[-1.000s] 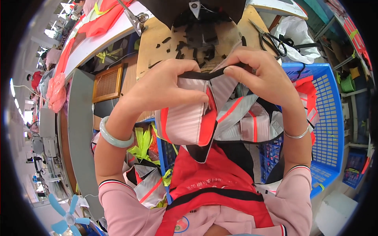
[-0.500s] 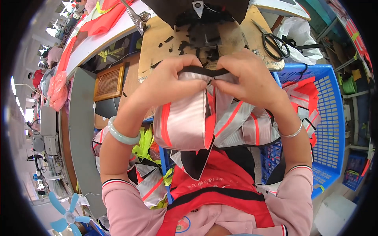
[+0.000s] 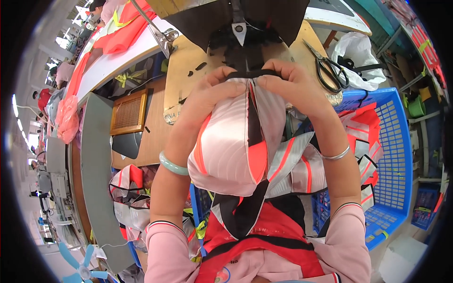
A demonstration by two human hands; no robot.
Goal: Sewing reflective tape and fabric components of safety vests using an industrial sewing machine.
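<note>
A silver-grey reflective fabric piece (image 3: 226, 137) with orange-red stripes and black edging hangs below my two hands. Its black top edge is pinched between the thumb and fingers of my left hand (image 3: 212, 96) and of my right hand (image 3: 299, 92). Between the hands that edge runs nearly straight, and a dark gap with an orange-red patch shows under it. More striped silver strips (image 3: 299, 165) trail off to the right, under my right forearm. Just beyond my fingertips lies the dark plate of a machine (image 3: 240, 56), below a black sheet with a pointed metal piece (image 3: 239, 33).
Black-handled scissors (image 3: 328, 68) lie on the wooden board (image 3: 188, 85), right of the machine, near dark scraps. A blue basket (image 3: 398, 155) with striped fabric stands at right. A grey panel (image 3: 101, 174) rises at left, beside more silver fabric (image 3: 130, 207). A metal clamp (image 3: 167, 40) juts in at upper left.
Both hands, still gripping the black edge, have moved a little farther away toward the machine plate. The edge is now straighter, and the fabric hangs longer with its gap wider. My forearms are closer together.
</note>
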